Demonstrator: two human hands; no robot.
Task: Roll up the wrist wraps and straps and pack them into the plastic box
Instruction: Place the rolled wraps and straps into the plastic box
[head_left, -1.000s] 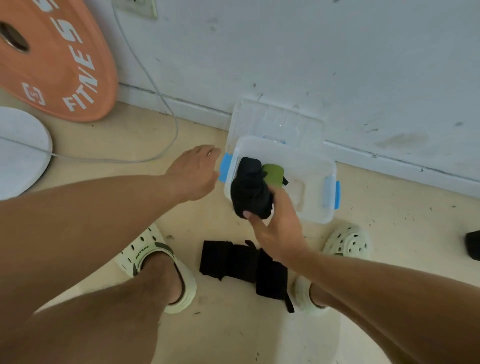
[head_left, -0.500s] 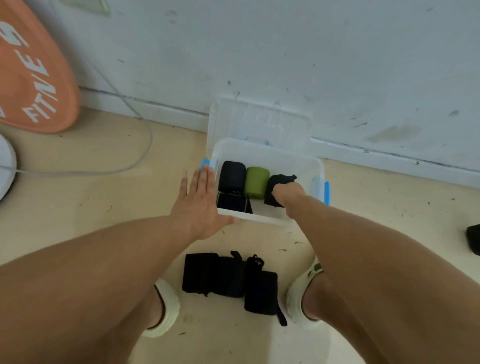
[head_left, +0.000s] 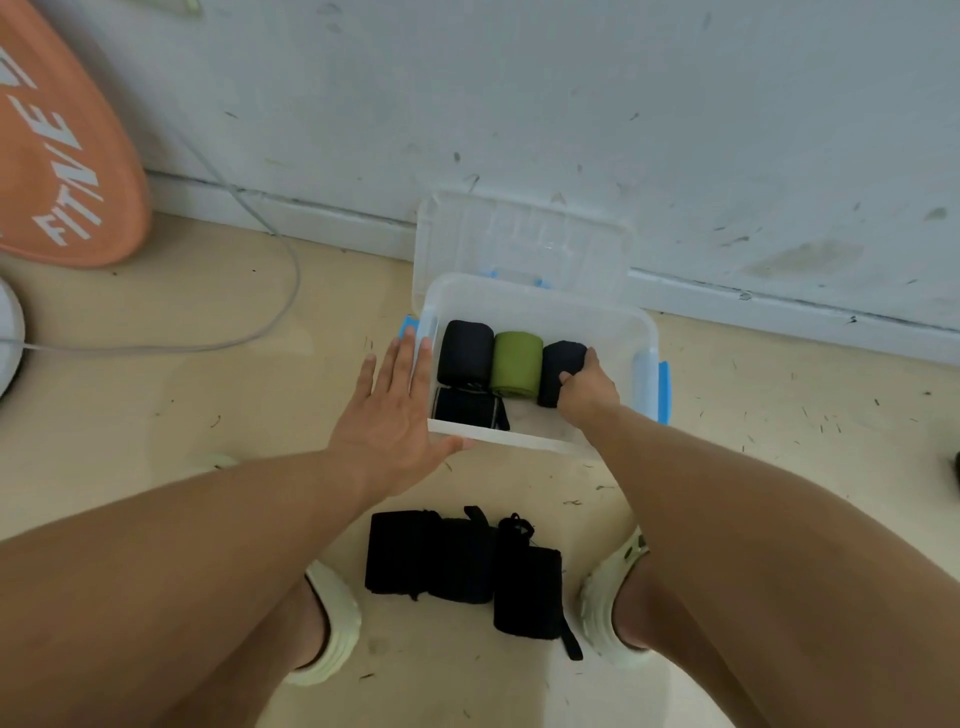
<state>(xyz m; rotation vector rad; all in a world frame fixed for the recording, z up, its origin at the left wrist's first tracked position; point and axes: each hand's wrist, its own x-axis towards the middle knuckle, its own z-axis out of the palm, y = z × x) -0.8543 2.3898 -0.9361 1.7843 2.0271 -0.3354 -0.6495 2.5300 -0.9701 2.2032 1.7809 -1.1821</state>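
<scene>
A clear plastic box with blue latches stands open on the floor by the wall. Inside lie a black roll, a green roll, and below them a flat black strap. My right hand is inside the box and grips a third black roll next to the green one. Flat and with straight fingers, my left hand presses on the box's left front corner. Three rolled black wraps lie on the floor between my feet.
The box's clear lid leans against the white wall behind it. An orange weight plate stands at the left, with a grey cable curving across the floor. A dark object lies at the right edge.
My right hand carried the black roll from above the box down into it, beside the green roll. My left hand moved from hovering to resting flat on the box's corner.
</scene>
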